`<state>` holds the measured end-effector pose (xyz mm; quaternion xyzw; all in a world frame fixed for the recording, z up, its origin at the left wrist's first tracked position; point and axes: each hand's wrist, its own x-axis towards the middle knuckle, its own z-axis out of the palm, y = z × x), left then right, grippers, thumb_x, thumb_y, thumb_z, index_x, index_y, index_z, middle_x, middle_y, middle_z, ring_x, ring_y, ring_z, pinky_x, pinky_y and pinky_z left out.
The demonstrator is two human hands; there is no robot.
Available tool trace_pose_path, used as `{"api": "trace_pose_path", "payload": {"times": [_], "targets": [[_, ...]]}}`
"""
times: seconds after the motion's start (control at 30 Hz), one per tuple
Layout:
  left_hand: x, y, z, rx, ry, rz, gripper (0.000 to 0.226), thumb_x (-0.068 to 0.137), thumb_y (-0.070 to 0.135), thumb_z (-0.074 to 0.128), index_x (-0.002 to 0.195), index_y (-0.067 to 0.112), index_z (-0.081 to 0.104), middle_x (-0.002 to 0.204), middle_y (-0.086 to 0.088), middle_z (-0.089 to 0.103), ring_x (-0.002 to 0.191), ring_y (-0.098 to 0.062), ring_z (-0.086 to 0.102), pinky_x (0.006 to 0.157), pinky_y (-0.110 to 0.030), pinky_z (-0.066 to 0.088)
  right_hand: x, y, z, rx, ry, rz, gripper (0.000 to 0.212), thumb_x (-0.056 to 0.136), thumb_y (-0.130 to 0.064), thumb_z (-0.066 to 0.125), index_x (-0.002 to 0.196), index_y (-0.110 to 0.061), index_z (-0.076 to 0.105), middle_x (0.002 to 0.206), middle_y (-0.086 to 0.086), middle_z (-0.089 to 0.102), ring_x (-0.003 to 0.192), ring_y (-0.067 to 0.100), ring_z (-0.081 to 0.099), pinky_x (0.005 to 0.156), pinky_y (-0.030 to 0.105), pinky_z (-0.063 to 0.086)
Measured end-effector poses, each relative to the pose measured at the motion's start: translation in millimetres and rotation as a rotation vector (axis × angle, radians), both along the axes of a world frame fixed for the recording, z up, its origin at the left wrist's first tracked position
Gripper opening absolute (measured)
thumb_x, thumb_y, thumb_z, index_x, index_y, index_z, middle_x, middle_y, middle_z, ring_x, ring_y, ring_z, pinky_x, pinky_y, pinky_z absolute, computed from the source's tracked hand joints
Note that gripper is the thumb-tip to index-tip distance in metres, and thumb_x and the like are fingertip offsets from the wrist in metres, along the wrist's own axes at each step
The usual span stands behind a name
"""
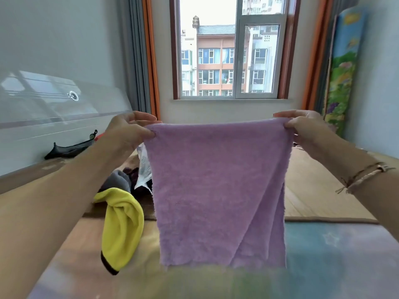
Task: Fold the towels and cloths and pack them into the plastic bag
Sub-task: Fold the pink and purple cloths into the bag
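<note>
A purple fluffy towel (218, 190) hangs spread out in front of me above the bed. My left hand (129, 130) pinches its top left corner and my right hand (304, 128) pinches its top right corner. A fold runs down the towel's right side. Below on the left, a yellow cloth (122, 225) with a dark edge lies crumpled on the bed. Behind it lie a grey cloth (116, 179) and dark cloths. A clear plastic bag (143, 167) shows partly behind the towel's left edge.
A bamboo mat (313, 195) covers the far part of the bed, a pastel sheet (336, 251) the near part. A dark cloth (69, 148) lies on the headboard ledge at left. A window (228, 52) is straight ahead, and a rolled colourful mat (343, 67) stands at right.
</note>
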<state>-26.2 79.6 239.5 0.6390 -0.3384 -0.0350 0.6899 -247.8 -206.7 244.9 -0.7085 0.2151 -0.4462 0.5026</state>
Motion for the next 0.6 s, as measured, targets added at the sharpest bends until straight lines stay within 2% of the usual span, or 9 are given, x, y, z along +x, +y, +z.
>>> {"api": "trace_pose_path", "payload": {"times": [0.07, 0.13, 0.23, 0.3, 0.37, 0.43, 0.5, 0.6], "targets": [[-7.1, 6.7, 9.3, 0.055, -0.12, 0.053, 0.037, 0.069, -0.016, 0.067, 0.086, 0.016, 0.067, 0.094, -0.006, 0.07, 0.094, -0.021, 0.064, 0.079, -0.029, 0.05, -8.9, 7.1, 13.1, -0.089, 0.012, -0.038, 0.048, 0.08, 0.015, 0.036, 0.104, -0.012, 0.068, 0.087, 0.006, 0.061, 0.075, 0.011, 0.055, 0.06, 0.016, 0.048], [-15.9, 9.8, 16.8, 0.092, -0.247, 0.109, 0.035, 0.069, -0.011, 0.071, 0.085, 0.02, 0.069, 0.089, -0.001, 0.068, 0.088, -0.015, 0.062, 0.074, -0.023, 0.047, -17.3, 10.7, 22.7, -0.187, 0.046, -0.067, 0.052, 0.078, 0.017, 0.034, 0.103, -0.015, 0.067, 0.087, 0.004, 0.06, 0.074, 0.009, 0.058, 0.051, 0.009, 0.044], [-29.1, 5.0, 24.2, 0.19, -0.448, 0.179, 0.031, 0.071, -0.004, 0.074, 0.089, 0.021, 0.07, 0.088, 0.005, 0.067, 0.084, -0.009, 0.06, 0.069, -0.018, 0.043, -31.4, 7.0, 28.0, -0.389, 0.152, -0.176, 0.046, 0.081, 0.014, 0.041, 0.106, -0.016, 0.066, 0.084, 0.005, 0.06, 0.049, -0.002, 0.054, 0.037, 0.006, 0.034], [-34.3, -5.8, 24.0, 0.358, -0.555, 0.228, 0.024, 0.074, 0.001, 0.073, 0.092, 0.016, 0.072, 0.085, 0.002, 0.067, 0.083, -0.012, 0.06, 0.065, -0.02, 0.043, -39.1, -1.1, 26.4, -0.596, 0.216, -0.305, 0.036, 0.081, 0.009, 0.052, 0.103, -0.014, 0.07, 0.083, 0.007, 0.066, 0.056, 0.005, 0.058, 0.042, 0.009, 0.044], [-35.6, -21.9, 19.4, 0.516, -0.588, 0.286, 0.016, 0.078, 0.004, 0.07, 0.091, 0.012, 0.075, 0.086, -0.003, 0.069, 0.087, -0.017, 0.061, 0.07, -0.024, 0.044, -46.7, -11.7, 21.0, -0.724, 0.282, -0.382, 0.024, 0.083, 0.006, 0.059, 0.089, -0.014, 0.07, 0.08, 0.007, 0.071, 0.064, 0.012, 0.068, 0.061, 0.017, 0.054], [-35.4, -41.5, 13.1, 0.573, -0.581, 0.314, 0.017, 0.08, 0.002, 0.065, 0.088, 0.011, 0.077, 0.088, -0.006, 0.071, 0.092, -0.021, 0.063, 0.075, -0.027, 0.044, -53.4, -23.4, 13.4, -0.706, 0.365, -0.384, 0.023, 0.083, 0.005, 0.06, 0.078, -0.016, 0.066, 0.077, 0.006, 0.073, 0.061, 0.004, 0.068, 0.06, 0.023, 0.055], [-37.1, -61.0, 6.1, 0.613, -0.607, 0.293, 0.019, 0.079, 0.002, 0.064, 0.087, 0.012, 0.077, 0.089, -0.007, 0.072, 0.093, -0.021, 0.064, 0.076, -0.027, 0.046, -55.3, -34.2, -0.5, -0.599, 0.443, -0.296, 0.025, 0.082, 0.007, 0.06, 0.075, -0.016, 0.066, 0.078, 0.007, 0.074, 0.06, -0.002, 0.067, 0.067, 0.022, 0.057], [-39.5, -83.9, -1.7, 0.746, -0.676, 0.245, 0.023, 0.079, 0.002, 0.061, 0.094, 0.009, 0.077, 0.096, -0.01, 0.073, 0.098, -0.024, 0.065, 0.083, -0.029, 0.05, -38.0, -29.9, -33.7, -0.44, 0.562, -0.042, 0.015, 0.086, -0.007, 0.062, 0.09, -0.021, 0.066, 0.099, 0.006, 0.071, 0.084, 0.011, 0.066, 0.074, 0.028, 0.052]]}}
